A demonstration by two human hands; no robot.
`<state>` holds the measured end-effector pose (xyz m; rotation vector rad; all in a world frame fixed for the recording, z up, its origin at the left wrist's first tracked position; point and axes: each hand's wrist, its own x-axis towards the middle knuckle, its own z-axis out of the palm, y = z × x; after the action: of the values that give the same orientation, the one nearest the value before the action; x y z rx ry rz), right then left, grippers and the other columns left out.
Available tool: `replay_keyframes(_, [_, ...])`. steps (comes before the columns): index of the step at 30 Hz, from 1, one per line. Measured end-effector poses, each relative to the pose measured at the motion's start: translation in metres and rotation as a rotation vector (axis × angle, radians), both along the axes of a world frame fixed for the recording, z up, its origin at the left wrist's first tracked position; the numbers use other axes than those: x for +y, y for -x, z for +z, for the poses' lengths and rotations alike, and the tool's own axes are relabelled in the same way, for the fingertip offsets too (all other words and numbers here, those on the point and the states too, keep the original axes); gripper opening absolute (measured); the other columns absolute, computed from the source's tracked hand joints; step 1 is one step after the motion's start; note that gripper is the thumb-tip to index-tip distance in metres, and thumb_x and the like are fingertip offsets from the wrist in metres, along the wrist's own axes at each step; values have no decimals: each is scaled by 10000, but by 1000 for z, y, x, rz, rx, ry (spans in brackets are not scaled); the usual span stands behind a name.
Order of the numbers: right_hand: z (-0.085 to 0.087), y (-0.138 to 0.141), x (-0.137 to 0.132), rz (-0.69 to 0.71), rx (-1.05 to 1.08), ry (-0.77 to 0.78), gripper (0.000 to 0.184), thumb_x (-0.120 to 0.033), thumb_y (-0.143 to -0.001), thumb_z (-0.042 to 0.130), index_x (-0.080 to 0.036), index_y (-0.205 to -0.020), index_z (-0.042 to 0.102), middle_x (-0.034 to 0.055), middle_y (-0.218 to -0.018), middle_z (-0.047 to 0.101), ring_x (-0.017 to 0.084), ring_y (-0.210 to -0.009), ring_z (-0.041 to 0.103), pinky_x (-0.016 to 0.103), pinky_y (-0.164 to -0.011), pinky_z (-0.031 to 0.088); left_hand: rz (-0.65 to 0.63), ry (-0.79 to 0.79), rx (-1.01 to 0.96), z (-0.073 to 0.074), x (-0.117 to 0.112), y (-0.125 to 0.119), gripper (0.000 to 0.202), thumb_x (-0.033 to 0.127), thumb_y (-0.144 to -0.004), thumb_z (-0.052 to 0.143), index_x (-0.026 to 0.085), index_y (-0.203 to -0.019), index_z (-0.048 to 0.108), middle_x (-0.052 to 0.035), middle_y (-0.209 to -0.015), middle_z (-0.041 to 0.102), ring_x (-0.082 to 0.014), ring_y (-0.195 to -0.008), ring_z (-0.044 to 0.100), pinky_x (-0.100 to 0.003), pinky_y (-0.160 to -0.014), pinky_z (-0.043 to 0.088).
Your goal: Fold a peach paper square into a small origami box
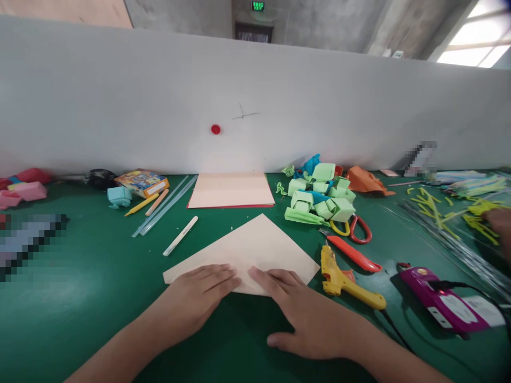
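A pale peach sheet of paper [255, 242], folded into a triangle-like shape, lies on the green table in front of me with its peak pointing away. My left hand [203, 290] presses flat on the near left part of the paper, fingers stretched out and nothing held. On the near right part rests my right hand [295, 303], fingers extended and thumb apart. Both hands touch the folded edge, which they partly cover. A white stick-like tool [180, 235] lies just beyond the paper's left side. Right of the paper is a yellow glue gun [347, 282].
Behind the paper sits a stack of peach sheets [231, 190]. Green folded paper pieces [323, 197], scissors [360, 229], a red cutter [355, 254] and a purple power strip [443, 300] lie to the right. Another person's hand [499, 223] shows at the right edge. A white partition [159, 101] stands behind.
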<state>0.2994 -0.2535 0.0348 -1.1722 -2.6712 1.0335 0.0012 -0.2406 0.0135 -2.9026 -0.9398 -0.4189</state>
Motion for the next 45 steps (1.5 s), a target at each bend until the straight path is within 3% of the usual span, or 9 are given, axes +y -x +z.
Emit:
replay_keyframes(6, [-1, 0, 1, 7, 36, -20, 1044, -392, -856, 706, -305, -1661, 46, 89, -1659, 319, 294, -1508, 250, 491, -1212, 294, -14, -11, 70, -11, 6, 4, 575, 43, -966, 374, 228, -1493, 513, -10, -1531, 543, -206, -1431, 492, -437, -1215, 406])
replay_keyframes(9, [-1, 1, 2, 25, 28, -45, 1038, -358, -862, 688, -344, -1656, 19, 40, -1731, 126, 314, -1551, 146, 534, -1230, 243, 7, 34, 50, -13, 7, 4, 629, 50, -966, 385, 267, -1555, 426, 1, -1573, 490, -208, -1478, 423, -455, -1252, 337])
replay_keyframes(12, [-1, 2, 3, 22, 1, -60, 972, -350, -859, 687, -388, -1646, 117, -28, -1738, -59, 341, -1565, 67, 556, -1227, 239, 25, 84, 57, -9, 7, 3, 594, 276, -1036, 474, 276, -1608, 316, -37, -1624, 409, -258, -1501, 385, -492, -1246, 324])
replay_keyframes(15, [0, 2, 6, 53, -20, -62, 861, -398, -878, 676, -365, -1625, 249, -25, -1740, 46, 332, -1555, 113, 539, -1238, 221, 18, 98, 93, -3, 5, 1, 719, 478, -1020, 523, 265, -1637, 224, -72, -1666, 315, -301, -1525, 330, -524, -1246, 295])
replay_keyframes(18, [1, 1, 8, 74, -24, -57, 818, -461, -904, 655, -365, -1619, 271, -15, -1726, 168, 312, -1547, 158, 526, -1246, 206, 16, 70, 96, -1, 4, 0, 715, 484, -1022, 517, 267, -1637, 223, -62, -1663, 331, -292, -1532, 316, -517, -1262, 254])
replay_keyframes(25, [1, 3, 6, 36, -19, -88, 841, -412, -911, 651, -384, -1632, 219, -9, -1723, 184, 309, -1538, 200, 529, -1240, 221, -18, 16, 66, -1, 1, -4, 635, 387, -1030, 523, 268, -1613, 302, -33, -1606, 449, -257, -1495, 394, -465, -1278, 246])
replay_keyframes(33, [-6, 4, 5, 10, -15, -130, 860, -416, -922, 632, -366, -1646, 171, -15, -1724, 172, 319, -1540, 186, 551, -1234, 232, -35, 80, 94, 3, 0, -4, 788, 495, -999, 549, 214, -1645, 194, -103, -1646, 362, -301, -1507, 368, -494, -1255, 263])
replay_keyframes(45, [-8, 7, 6, 2, -24, -127, 750, -427, -952, 586, -308, -1628, 283, 2, -1719, 198, 307, -1540, 175, 508, -1246, 220, 8, 74, 103, -2, 0, -4, 678, 491, -1025, 513, 256, -1618, 285, -92, -1655, 349, -300, -1524, 332, -508, -1256, 238])
